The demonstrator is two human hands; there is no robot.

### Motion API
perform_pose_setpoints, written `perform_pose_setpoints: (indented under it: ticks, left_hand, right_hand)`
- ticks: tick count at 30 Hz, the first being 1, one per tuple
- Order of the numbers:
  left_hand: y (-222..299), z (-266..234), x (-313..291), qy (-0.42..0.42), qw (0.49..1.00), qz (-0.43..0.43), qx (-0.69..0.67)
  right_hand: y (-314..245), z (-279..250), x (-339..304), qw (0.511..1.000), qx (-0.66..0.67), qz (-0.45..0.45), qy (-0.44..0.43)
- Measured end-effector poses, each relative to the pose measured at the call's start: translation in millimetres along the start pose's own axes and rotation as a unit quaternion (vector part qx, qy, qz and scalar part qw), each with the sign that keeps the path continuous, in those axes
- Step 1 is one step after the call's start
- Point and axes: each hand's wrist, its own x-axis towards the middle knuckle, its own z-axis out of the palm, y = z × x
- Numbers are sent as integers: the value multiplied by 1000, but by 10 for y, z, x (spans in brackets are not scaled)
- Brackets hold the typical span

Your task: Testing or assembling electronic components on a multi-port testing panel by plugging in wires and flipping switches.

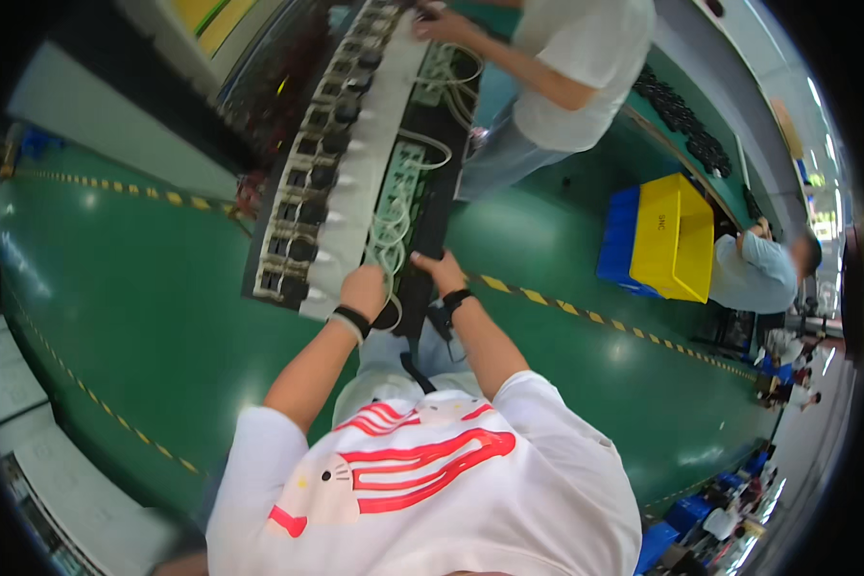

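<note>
In front of me stretches a long board (pixel 350 206) with a row of black plug-like blocks (pixel 312 211) along its left side. Pale green power strips (pixel 400 182) lie along its right part, with looped white cables (pixel 387 233) over them. My left hand (pixel 363 288) is closed at the near end, beside the cables; what its fingers hold is hidden. With thumb and fingers, my right hand (pixel 442 272) grips the dark right edge (pixel 415 293) of the board. A co-worker's hand (pixel 442 26) is at the board's far end.
The co-worker in a white shirt (pixel 586 67) stands at the far right of the board. Yellow and blue crates (pixel 658 240) stand on the green floor to the right, near another person (pixel 754 274). Striped tape (pixel 566 307) crosses the floor; white-topped benches (pixel 77 480) lie at lower left.
</note>
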Motion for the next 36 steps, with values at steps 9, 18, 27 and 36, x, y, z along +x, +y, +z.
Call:
perform_pose_setpoints:
  ticks: [9, 18, 27, 36]
  left_hand:
    - [424, -656, -518, 28, 996, -80, 4]
    - [2046, -572, -78, 158, 961, -201, -100]
    - [2351, -445, 278, 136, 956, -217, -140]
    - [1943, -1019, 1270, 166, 953, -147, -208]
  right_hand:
    - [-101, -172, -5, 994, -83, -9, -74]
    - [362, -1008, 958, 915, -193, 29, -352]
    - [-1758, -886, 1670, 945, -129, -295, -48]
    - [-1922, -948, 1628, 912, -321, -205, -152]
